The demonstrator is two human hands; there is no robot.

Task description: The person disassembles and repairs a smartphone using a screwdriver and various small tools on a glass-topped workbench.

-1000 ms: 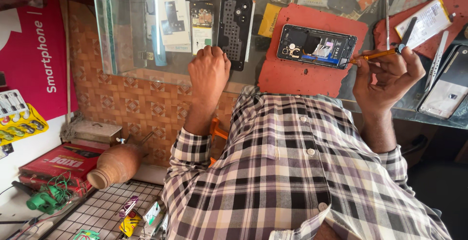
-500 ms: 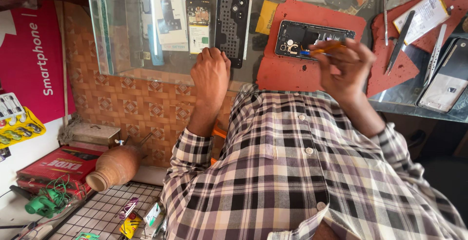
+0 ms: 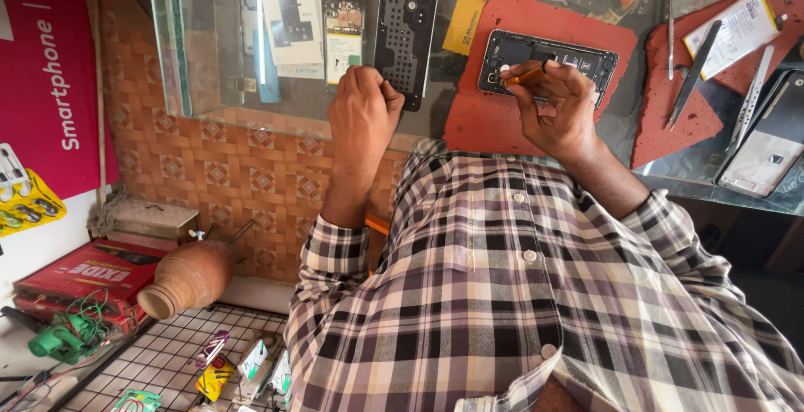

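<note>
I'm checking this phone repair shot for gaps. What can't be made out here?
All in the head view:
- Tool tip: the right hand holds an orange-handled tool over the opened phone; its fingers hide the tip.
- Left hand: closed in a fist by the black back cover; anything inside is hidden.
- Phone at the right edge: cut off by the frame.
- Phone's inner parts: too small.

- Premises: a small phone repair shop.
- Glass-topped counter (image 3: 209,85) displays boxed phone accessories beneath its surface.
- Opened black smartphone (image 3: 548,56) lies on a red rubber work mat (image 3: 494,123).
- Metal tweezers (image 3: 695,77) and a detached perforated black phone back panel (image 3: 405,35) lie nearby.
- Red advertising poster (image 3: 50,85) hangs alongside.
</note>
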